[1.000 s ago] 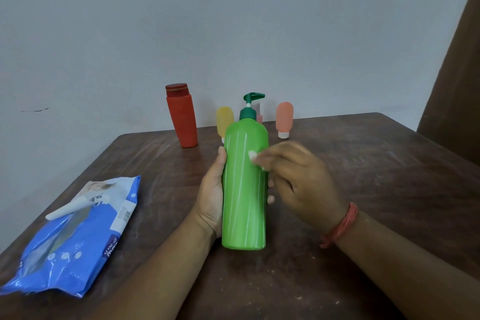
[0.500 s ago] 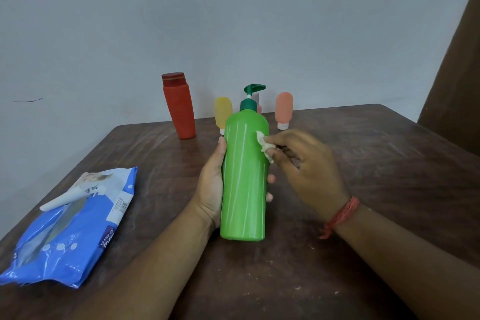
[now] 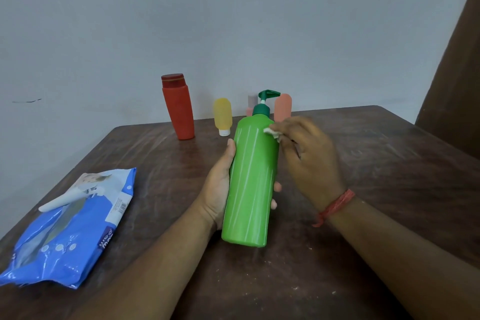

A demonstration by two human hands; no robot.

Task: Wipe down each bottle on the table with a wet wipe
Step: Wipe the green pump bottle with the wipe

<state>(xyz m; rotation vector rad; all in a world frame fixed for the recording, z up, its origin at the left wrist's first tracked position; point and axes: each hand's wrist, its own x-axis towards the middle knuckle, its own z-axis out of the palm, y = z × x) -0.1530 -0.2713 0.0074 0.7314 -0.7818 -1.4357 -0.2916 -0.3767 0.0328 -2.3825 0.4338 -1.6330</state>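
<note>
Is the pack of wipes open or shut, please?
Open: the pack of wipes has its white flap peeled up off the top.

A dark brown wooden table (image 3: 376, 163) with a scuffed, streaked top and pale crumbs near its front edge carries everything. On its near left lies a blue plastic wet-wipe packet (image 3: 70, 231). At the far side stand a tall red plastic bottle (image 3: 179, 109), a small yellow tube (image 3: 222, 115) on its white cap, and a small peach tube (image 3: 283, 105), partly hidden.
</note>
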